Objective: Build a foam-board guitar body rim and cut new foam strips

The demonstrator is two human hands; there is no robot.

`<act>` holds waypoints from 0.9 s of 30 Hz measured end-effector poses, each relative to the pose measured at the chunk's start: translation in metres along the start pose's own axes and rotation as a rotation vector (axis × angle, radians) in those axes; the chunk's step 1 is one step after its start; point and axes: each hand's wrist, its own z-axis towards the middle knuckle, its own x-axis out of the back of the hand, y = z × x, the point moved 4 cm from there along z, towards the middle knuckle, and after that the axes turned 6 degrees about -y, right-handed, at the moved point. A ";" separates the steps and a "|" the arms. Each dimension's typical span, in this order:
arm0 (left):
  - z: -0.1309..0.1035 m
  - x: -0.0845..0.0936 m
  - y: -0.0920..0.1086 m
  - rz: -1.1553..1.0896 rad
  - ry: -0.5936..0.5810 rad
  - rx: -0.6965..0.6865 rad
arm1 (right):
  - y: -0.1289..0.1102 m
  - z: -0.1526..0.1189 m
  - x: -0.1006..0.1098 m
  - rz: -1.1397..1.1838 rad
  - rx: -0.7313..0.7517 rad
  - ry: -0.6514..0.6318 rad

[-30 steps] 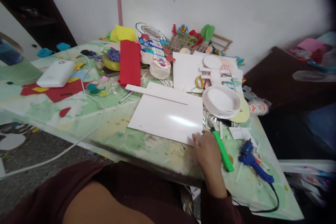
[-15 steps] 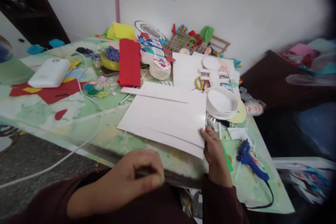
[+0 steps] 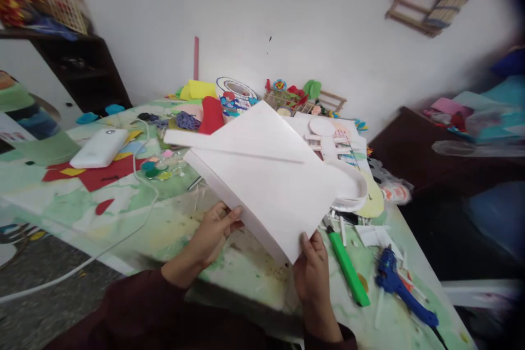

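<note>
A white board (image 3: 266, 175) is lifted and tilted above the table, one corner toward me. My left hand (image 3: 213, 232) pinches its lower left edge, and my right hand (image 3: 314, 262) grips it near the bottom corner, thumb on top. Across the upper part of the board lies a narrow white strip (image 3: 184, 139), its left end sticking out past the edge. Behind the board's right side is a white oval shape with a raised rim (image 3: 353, 186).
On the right of the table (image 3: 180, 229) lie a green cutter (image 3: 348, 268), a blue glue gun (image 3: 404, 287) and white scraps. At the left are a white box (image 3: 99, 148), a cable and red felt (image 3: 92, 175). Paper flowers and a decorated guitar shape stand at the back.
My left hand has come up from near my body and taken hold of the board. The board has been raised and turned, its right corner now toward me. The view has shifted, showing more wall.
</note>
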 end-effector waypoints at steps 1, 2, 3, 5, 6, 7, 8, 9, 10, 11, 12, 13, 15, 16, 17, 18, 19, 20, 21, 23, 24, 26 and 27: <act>0.004 -0.002 0.000 0.002 -0.015 0.018 | 0.002 0.001 0.002 0.028 -0.018 0.009; 0.007 -0.004 -0.001 0.008 -0.041 0.043 | 0.004 0.003 0.004 0.049 -0.034 0.018; 0.011 -0.006 -0.002 0.016 -0.071 0.071 | 0.006 0.006 0.007 0.064 -0.052 0.031; 0.016 -0.006 -0.006 0.027 -0.115 0.141 | 0.008 0.012 0.013 0.088 -0.094 0.060; 0.019 -0.006 -0.008 0.028 -0.117 0.172 | 0.009 0.015 0.015 0.096 -0.109 0.076; 0.023 -0.004 -0.010 0.026 -0.100 0.195 | 0.009 0.019 0.017 0.105 -0.120 0.095; 0.027 -0.002 -0.011 0.021 -0.073 0.214 | 0.008 0.022 0.018 0.114 -0.122 0.112; 0.031 -0.001 -0.011 0.013 -0.047 0.230 | 0.006 0.026 0.018 0.122 -0.110 0.125; 0.036 -0.001 -0.010 0.007 -0.019 0.243 | 0.003 0.030 0.017 0.128 -0.086 0.132; 0.041 -0.001 -0.008 -0.002 -0.001 0.252 | -0.001 0.034 0.016 0.138 -0.060 0.132; 0.046 -0.002 -0.005 -0.005 0.003 0.259 | -0.006 0.039 0.014 0.151 -0.028 0.134; 0.052 -0.004 0.000 0.001 0.006 0.257 | -0.011 0.045 0.012 0.170 0.007 0.132; 0.064 -0.009 0.013 0.013 -0.001 0.245 | -0.021 0.057 0.007 0.218 0.077 0.122; 0.070 -0.012 0.020 0.017 -0.019 0.241 | -0.026 0.063 0.005 0.237 0.111 0.104; 0.075 -0.016 0.026 0.011 -0.049 0.246 | -0.030 0.069 0.003 0.253 0.141 0.095; 0.081 -0.020 0.032 0.002 -0.075 0.251 | -0.033 0.074 0.001 0.267 0.173 0.088; 0.087 -0.024 0.038 -0.012 -0.097 0.249 | -0.036 0.079 0.000 0.275 0.194 0.071; 0.092 -0.028 0.042 -0.025 -0.114 0.240 | -0.037 0.082 -0.002 0.278 0.207 0.057; 0.099 -0.032 0.046 -0.035 -0.131 0.226 | -0.037 0.085 -0.004 0.279 0.211 0.039; 0.113 -0.037 0.051 -0.058 -0.156 0.170 | -0.034 0.088 -0.007 0.276 0.201 0.010; 0.121 -0.038 0.052 -0.070 -0.158 0.135 | -0.032 0.089 -0.008 0.275 0.196 0.005; 0.137 -0.036 0.053 -0.092 -0.131 0.056 | -0.027 0.090 -0.010 0.275 0.193 0.005; 0.144 -0.033 0.053 -0.094 -0.107 0.020 | -0.025 0.091 -0.009 0.275 0.196 0.008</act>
